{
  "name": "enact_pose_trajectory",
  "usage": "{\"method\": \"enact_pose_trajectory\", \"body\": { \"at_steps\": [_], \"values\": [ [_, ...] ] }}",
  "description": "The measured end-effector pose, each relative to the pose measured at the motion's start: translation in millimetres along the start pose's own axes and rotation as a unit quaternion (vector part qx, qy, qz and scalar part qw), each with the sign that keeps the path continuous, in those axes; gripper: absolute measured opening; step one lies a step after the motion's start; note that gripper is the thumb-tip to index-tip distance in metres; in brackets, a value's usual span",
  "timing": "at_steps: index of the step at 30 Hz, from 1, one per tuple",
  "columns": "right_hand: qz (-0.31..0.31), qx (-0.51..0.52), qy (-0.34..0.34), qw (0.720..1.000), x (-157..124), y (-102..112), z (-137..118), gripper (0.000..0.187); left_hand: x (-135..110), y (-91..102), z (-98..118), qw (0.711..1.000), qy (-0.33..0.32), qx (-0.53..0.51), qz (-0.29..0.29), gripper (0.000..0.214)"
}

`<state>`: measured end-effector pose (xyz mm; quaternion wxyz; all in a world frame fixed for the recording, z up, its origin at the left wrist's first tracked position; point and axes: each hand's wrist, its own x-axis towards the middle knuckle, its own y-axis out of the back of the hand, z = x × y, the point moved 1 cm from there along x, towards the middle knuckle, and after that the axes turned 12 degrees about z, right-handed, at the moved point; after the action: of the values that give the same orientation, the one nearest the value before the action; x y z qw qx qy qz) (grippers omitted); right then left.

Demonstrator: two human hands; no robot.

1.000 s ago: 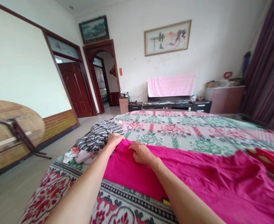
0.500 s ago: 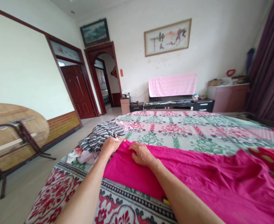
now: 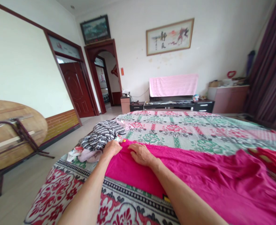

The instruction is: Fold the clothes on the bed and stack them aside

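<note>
A bright magenta garment (image 3: 187, 168) lies spread across the patterned bedcover, smooth at its left end and wrinkled toward the right. My left hand (image 3: 113, 148) is closed at the garment's far left corner, pinching its edge beside a small yellow tag (image 3: 124, 141). The fingertips are partly hidden. Just to the right, my right hand (image 3: 142, 155) rests on the cloth, palm down, its fingers loosely bent and apart. Black-and-white striped clothing (image 3: 102, 134) sits bunched close beyond my left hand.
The floral bedcover (image 3: 171, 126) stretches to the far side. Red clothing (image 3: 273, 162) lies at the right edge. A folded round table (image 3: 16, 125) leans on the left wall. Beyond the bed stands a low black cabinet (image 3: 203, 106) and a screen draped with a pink towel (image 3: 173, 86).
My left hand has shifted slightly down beside the yellow tag. My right hand stays in nearly the same place on the cloth. The view has tilted a little.
</note>
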<state>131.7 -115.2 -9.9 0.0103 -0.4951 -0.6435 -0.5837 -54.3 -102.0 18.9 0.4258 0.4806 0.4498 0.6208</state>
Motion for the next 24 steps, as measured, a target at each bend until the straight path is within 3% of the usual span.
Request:
{"method": "enact_pose_trajectory", "body": {
  "at_steps": [3, 6, 11, 15, 21, 24],
  "values": [
    [0.035, -0.05, -0.074, 0.995, 3.2, 7.1, 4.6, 0.034, -0.4, -0.4, -1.8, 1.0, 0.008, -0.012, 0.005, 0.026],
    [0.054, -0.144, -0.197, 0.968, 4.9, 21.7, 12.9, 0.033, -0.5, -1.0, -3.0, 1.0, 0.017, -0.021, 0.003, 0.026],
    [-0.012, -0.195, -0.348, 0.917, 2.1, 43.4, 31.2, 0.027, 1.3, 0.1, -2.8, 1.0, 0.013, -0.025, -0.002, 0.024],
    [-0.011, -0.184, -0.353, 0.917, -0.2, 43.8, 41.0, 0.026, 3.1, 1.4, -2.5, 0.999, 0.023, -0.029, -0.007, 0.023],
    [0.039, -0.195, -0.332, 0.922, -4.8, 34.0, 42.6, 0.032, 4.3, -4.7, -4.2, 0.998, 0.055, -0.026, 0.018, 0.025],
    [0.03, -0.186, -0.321, 0.928, -6.3, 33.4, 41.0, 0.031, 3.8, -8.6, -4.2, 0.998, 0.052, -0.019, 0.024, 0.025]
  ]
}}
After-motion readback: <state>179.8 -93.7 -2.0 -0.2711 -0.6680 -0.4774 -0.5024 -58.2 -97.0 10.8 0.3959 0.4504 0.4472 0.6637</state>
